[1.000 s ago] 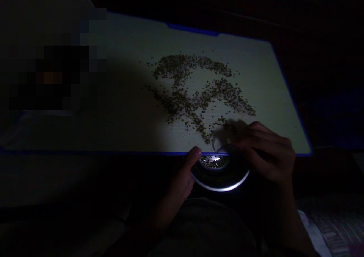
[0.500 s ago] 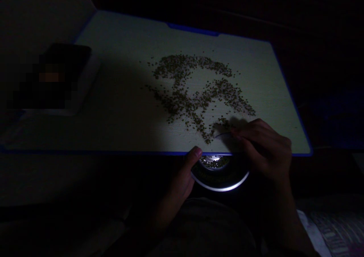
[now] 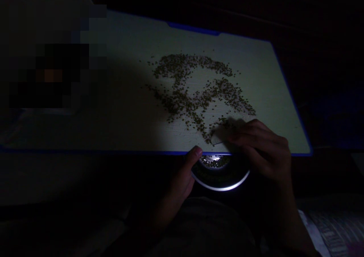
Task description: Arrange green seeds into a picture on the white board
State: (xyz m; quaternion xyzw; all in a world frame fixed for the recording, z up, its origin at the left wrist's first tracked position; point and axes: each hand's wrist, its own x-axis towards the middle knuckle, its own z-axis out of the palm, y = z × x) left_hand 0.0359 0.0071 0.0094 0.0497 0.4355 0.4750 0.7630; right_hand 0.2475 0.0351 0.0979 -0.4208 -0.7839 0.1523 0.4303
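Small, dark greenish beans or seeds [image 3: 173,65] lie scattered in uneven bands over a pale board [image 3: 264,75] with a blue rim. My right hand [image 3: 261,147] is at the board's front, fingers pinched on a thin, narrow piece [image 3: 221,143] whose kind is too dark to make out. Its tip touches the near end of the seeds. Below the front edge, a round metal bowl [image 3: 224,189] with seeds inside is partly hidden by the board. My left hand [image 3: 183,177] grips the bowl's left side, its thumb up against the board's blue edge.
A blurred-out dark object [image 3: 48,86] stands on the board's left end. At bottom right lies a striped cloth [image 3: 338,226]. The surroundings are very dark, with light falling mainly on the board's middle and right.
My right hand has shifted slightly toward the front edge and left, bringing the thin piece's tip closer to that edge. My left hand and the bowl stay put.
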